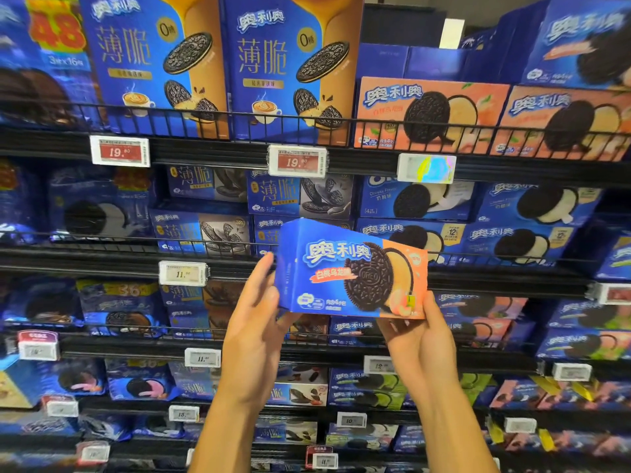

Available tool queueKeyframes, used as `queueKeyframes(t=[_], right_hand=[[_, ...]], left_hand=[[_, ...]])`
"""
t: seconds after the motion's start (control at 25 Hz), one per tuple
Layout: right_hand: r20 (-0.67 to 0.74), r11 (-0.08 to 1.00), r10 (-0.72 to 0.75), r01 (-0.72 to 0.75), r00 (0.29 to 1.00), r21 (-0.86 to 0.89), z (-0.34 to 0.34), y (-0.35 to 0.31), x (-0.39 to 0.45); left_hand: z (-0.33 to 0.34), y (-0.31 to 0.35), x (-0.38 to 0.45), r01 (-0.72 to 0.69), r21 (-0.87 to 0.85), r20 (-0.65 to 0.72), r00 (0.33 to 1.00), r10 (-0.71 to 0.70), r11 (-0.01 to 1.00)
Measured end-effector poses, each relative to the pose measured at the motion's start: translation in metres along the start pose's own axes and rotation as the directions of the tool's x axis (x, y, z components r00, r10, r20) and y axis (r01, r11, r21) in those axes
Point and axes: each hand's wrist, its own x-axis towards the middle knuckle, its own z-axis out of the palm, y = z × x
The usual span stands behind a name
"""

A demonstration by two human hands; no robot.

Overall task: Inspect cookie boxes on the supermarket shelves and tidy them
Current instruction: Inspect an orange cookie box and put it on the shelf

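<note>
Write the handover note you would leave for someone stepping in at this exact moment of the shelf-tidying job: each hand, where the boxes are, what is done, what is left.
Left hand: flat against the left end of the blue-and-peach cookie box.
Right hand: gripping that box's lower right corner from beneath.
The box is off the shelves, held in front of the second shelf, front panel facing you.
Matching peach boxes stand on the top shelf at right, behind the wire rail; others may be lower right, but they are too blurred to tell.
Done: one box pulled out for inspection.
Left: finish checking it, probably return it to its matching row, then straighten the rest.
</note>
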Motion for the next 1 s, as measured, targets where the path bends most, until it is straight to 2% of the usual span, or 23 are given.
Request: queueKeyframes(t=[0.12,0.28,0.44,0.76,1.0], right_hand=[[-0.001,0.998,0.069,-0.069,0.998,0.011,-0.001,0.008,0.013],[-0.001,0.983,0.177,-0.177,0.984,0.058,0.006,0.019,0.026],[0.018,0.974,0.225,-0.226,0.974,0.022,0.012,0.034,0.028],[0.040,0.969,0.248,-0.248,0.968,0.011,0.009,0.042,0.032],[0.113,0.984,0.154,-0.163,0.982,0.072,0.000,0.018,0.034]], left_hand=[[0.012,-0.005,-0.004,-0.049,0.076,0.068,0.997,0.044,0.996],[0.022,-0.008,-0.004,-0.093,0.126,0.057,0.995,0.086,0.988],[0.033,-0.006,-0.007,-0.192,0.161,0.102,0.979,0.177,0.968],[0.032,-0.006,-0.008,-0.211,0.167,0.138,0.972,0.189,0.963],[0.014,-0.003,0.002,-0.154,0.079,0.024,0.988,0.153,0.985]])
